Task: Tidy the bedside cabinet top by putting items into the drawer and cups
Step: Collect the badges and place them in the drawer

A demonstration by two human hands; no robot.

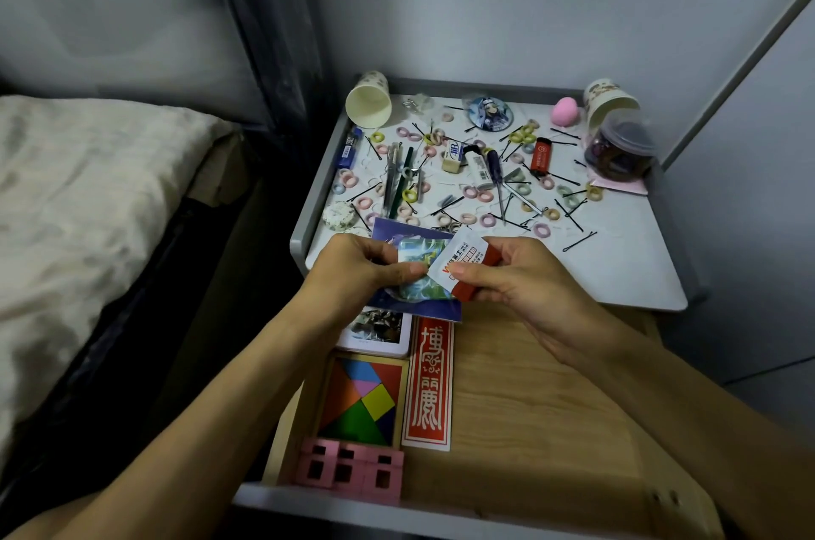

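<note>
Head-view reader: A small red-and-white paper packet is pinched between the thumb and curled fingers of the right hand, just above the far end of the open pale wooden drawer. A stack of glossy blue picture cards is gripped by the left hand at that same far end, with the thumb pressed on its face. Packet and cards are touching.

Planner: So the packet is judged to be going onto the stack or coming off it. Which of the two cannot be told.

Head-view reader: The drawer's left side is taken up. A square wooden tangram of coloured pieces, a red paper strip with white characters and a white-bordered card are laid there, with pink slotted blocks at the near edge.

Planner: Then the bare wood on the drawer's right side is best used. The flat things should be squared together, lowered level and released only once laid flat, so that nothing is slid onto the tangram. Beyond the drawer, the grey cabinet top is strewn with pastel hair rings and black hairpins. Those are better kept for the two tipped paper cups.
</note>
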